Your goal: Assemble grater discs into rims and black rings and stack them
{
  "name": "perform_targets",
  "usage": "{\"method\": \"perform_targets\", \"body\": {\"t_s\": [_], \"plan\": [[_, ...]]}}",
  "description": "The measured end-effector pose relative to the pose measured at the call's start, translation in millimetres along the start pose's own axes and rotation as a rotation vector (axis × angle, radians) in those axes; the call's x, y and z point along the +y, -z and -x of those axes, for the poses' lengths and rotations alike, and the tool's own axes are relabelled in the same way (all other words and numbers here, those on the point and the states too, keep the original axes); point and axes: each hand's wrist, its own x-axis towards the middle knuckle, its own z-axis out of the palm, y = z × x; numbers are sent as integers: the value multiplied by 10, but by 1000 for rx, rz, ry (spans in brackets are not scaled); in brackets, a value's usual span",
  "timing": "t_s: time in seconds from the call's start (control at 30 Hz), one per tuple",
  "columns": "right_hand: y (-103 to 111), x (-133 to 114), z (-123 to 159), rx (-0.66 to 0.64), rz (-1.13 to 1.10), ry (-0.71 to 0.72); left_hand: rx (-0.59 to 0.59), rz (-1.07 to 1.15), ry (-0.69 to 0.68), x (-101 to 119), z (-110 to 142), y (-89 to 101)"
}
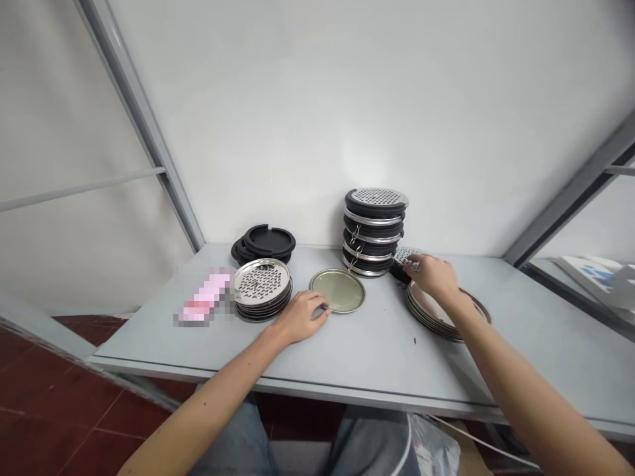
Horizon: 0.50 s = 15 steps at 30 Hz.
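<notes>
A shallow round metal lid (338, 291) with a greenish-gold face lies on the table, and my left hand (303, 316) has curled fingers and thumb at its near left rim. On the right, my right hand (432, 274) is closed on the edge of a grater disc (405, 254) set in a black ring. Below that hand, a stack of round metal plates (421, 305) is partly covered by my wrist. Left of my left hand is a stack of metal grater discs (262, 283). Black plastic rings (269, 241) are piled behind it.
A tall stack of black rings and metal bands with wire clasps (373, 231) stands near the wall. A blurred pink item (207, 295) lies at left on the grey table (377, 357). Grey frame posts (143, 125) flank the table. Below are a plastic bag (436, 446) and a white cable.
</notes>
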Motion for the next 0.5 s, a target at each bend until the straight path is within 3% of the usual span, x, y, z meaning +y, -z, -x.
{"method": "perform_targets", "body": {"t_s": [0.2,0.4,0.5], "plan": [[52,75,-26,62,37,134,8,19,-8,-31,2,-14],[207,263,-60,269,134,149,6,22,-14,-32,-4,-13],[243,436,-76,454,66,201,6,18,-15,-36,-7,-14]]}}
